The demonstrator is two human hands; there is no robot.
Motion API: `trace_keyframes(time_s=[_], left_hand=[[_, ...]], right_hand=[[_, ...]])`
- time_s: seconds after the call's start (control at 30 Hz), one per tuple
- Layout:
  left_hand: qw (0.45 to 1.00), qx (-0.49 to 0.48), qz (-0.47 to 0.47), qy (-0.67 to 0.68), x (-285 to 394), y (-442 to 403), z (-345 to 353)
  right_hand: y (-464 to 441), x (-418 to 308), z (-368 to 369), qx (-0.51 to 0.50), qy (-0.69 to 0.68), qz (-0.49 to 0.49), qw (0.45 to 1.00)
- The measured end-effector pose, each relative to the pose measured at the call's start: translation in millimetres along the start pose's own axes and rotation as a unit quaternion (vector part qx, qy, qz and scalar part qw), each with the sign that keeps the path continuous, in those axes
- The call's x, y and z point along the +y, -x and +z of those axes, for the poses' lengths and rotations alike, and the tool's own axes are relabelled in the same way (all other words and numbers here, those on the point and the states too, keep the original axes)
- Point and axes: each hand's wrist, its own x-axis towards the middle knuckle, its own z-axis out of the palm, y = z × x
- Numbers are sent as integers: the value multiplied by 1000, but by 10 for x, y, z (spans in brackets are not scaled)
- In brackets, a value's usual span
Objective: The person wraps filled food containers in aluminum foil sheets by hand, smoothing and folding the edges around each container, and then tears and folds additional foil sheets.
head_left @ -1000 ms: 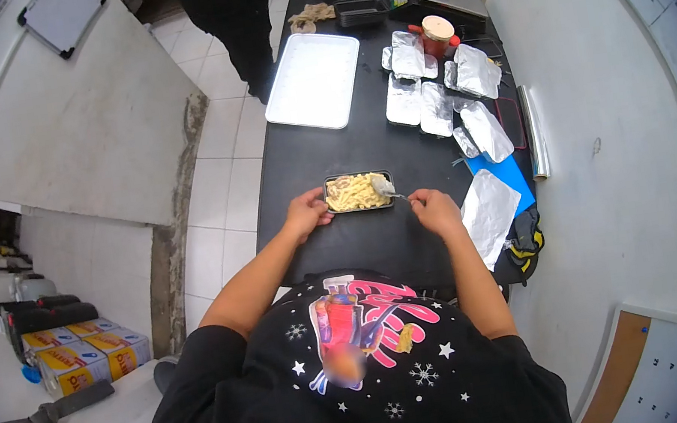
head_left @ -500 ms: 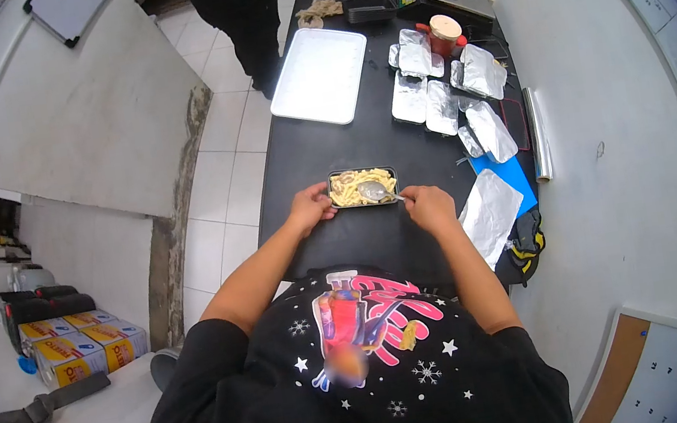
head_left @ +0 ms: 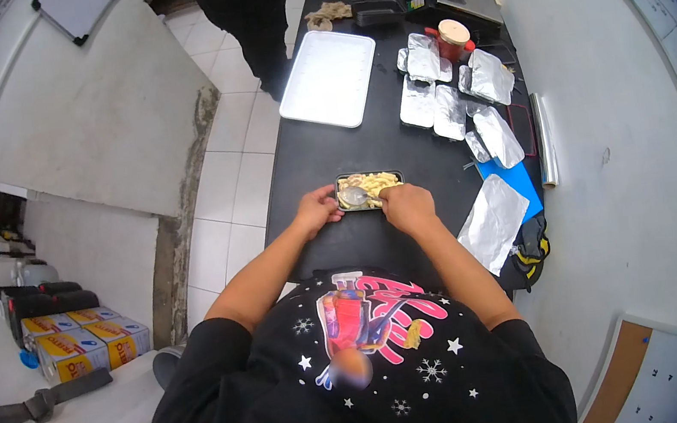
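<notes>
A small black food tray (head_left: 374, 208) sits on the black table in front of me, filled with creamy yellow pasta (head_left: 377, 180). My left hand (head_left: 318, 211) grips the tray's left edge, fingers closed on its rim. In my right hand (head_left: 408, 205) is a metal spoon (head_left: 354, 196), held by its handle over the tray's right side. The bowl of the spoon rests on the pasta, towards the left end. My right fingers hide most of the handle and the tray's right corner.
A white tray (head_left: 328, 79) lies farther up the table (head_left: 331, 156). Several foil-covered trays (head_left: 447, 112) sit at right, beside a red pot (head_left: 450, 42). A scale (head_left: 460, 0) bearing a filled tray stands behind. A foil sheet (head_left: 494, 224) is near my right arm; another person (head_left: 252, 24) stands beyond.
My right hand has moved left over the tray, and the spoon's bowl has shifted from the middle of the pasta to its left part. My left hand stays on the tray.
</notes>
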Motion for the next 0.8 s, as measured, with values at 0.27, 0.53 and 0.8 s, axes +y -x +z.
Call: trace_keyframes(time_s=[0.27, 0.53, 0.8], left_hand=[[1000, 3, -6, -14, -21, 11, 0], [999, -26, 9, 25, -96, -23, -36], [999, -35, 9, 24, -180, -77, -97]], right_hand=[[-35, 56, -120, -19, 4, 24, 1000], [-388, 245, -313, 36, -193, 119, 973], [-1579, 228, 2, 94, -212, 137, 963]])
